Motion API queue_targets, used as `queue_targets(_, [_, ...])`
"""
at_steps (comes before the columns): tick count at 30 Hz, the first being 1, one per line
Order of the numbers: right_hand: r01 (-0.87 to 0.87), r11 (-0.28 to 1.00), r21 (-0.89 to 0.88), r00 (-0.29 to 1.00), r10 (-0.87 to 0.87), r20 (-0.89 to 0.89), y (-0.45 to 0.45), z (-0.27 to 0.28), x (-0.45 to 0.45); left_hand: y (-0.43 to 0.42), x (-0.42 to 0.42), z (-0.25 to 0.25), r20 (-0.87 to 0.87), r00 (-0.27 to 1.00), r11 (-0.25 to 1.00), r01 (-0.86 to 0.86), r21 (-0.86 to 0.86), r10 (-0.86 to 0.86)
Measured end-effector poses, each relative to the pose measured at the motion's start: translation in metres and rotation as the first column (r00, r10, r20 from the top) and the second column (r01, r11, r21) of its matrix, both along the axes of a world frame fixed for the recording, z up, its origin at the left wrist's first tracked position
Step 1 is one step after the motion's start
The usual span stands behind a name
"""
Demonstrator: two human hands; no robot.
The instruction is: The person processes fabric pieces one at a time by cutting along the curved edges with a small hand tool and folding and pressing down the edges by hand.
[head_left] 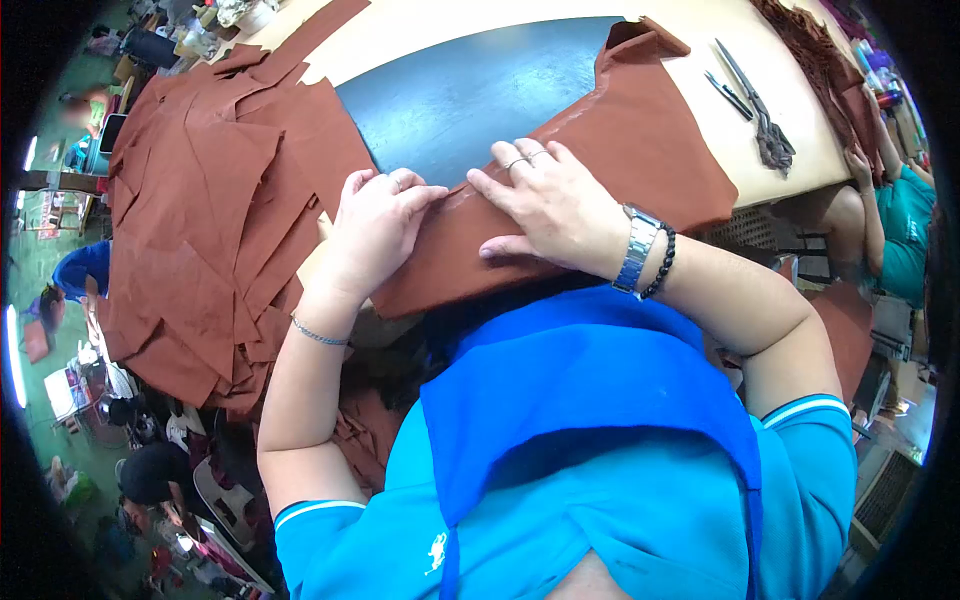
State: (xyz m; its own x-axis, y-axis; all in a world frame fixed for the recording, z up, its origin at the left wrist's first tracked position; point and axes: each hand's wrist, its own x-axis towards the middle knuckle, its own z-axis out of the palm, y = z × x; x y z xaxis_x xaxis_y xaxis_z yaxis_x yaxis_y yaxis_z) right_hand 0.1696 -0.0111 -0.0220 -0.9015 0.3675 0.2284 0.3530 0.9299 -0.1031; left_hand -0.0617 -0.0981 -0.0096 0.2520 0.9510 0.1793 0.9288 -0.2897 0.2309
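A reddish-brown sheet [655,150], cloth or thin leather, lies before me over the near part of a dark, smooth board [470,95]. Its far edge shows a pale line, and its far right corner is curled up. My left hand [378,228] pinches the sheet's edge between thumb and forefinger, beside the board. Just to the right, my right hand [560,212] rests flat on the sheet with fingers spread. The two forefingers nearly meet at the edge.
A large pile of similar reddish-brown pieces [215,200] covers the table's left side. On the pale table [690,35] at right lie scissors [752,95] and a small dark tool [729,96]. Another person [900,225] in teal sits at far right, hands near dark brown material.
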Motion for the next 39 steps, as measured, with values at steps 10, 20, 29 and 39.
queue_targets(10, [0.100,0.965,-0.243,0.985,-0.062,0.161,-0.019,0.019,-0.017,-0.006,-0.017,0.005,-0.185,0.983,0.998,0.029,0.055,-0.019])
queue_targets(20, [0.071,0.969,-0.239,0.977,-0.019,0.211,-0.017,0.026,-0.026,-0.011,-0.045,-0.003,-0.239,0.971,0.984,0.060,0.171,-0.018])
queue_targets(29, [0.050,0.971,-0.233,0.973,0.005,0.232,-0.015,0.029,-0.036,-0.008,-0.055,-0.007,-0.246,0.968,0.977,0.006,0.215,0.048])
queue_targets(39, [0.046,0.963,-0.265,0.977,0.012,0.214,-0.012,0.026,-0.038,-0.008,-0.051,-0.003,-0.236,0.969,0.986,-0.041,0.162,0.079])
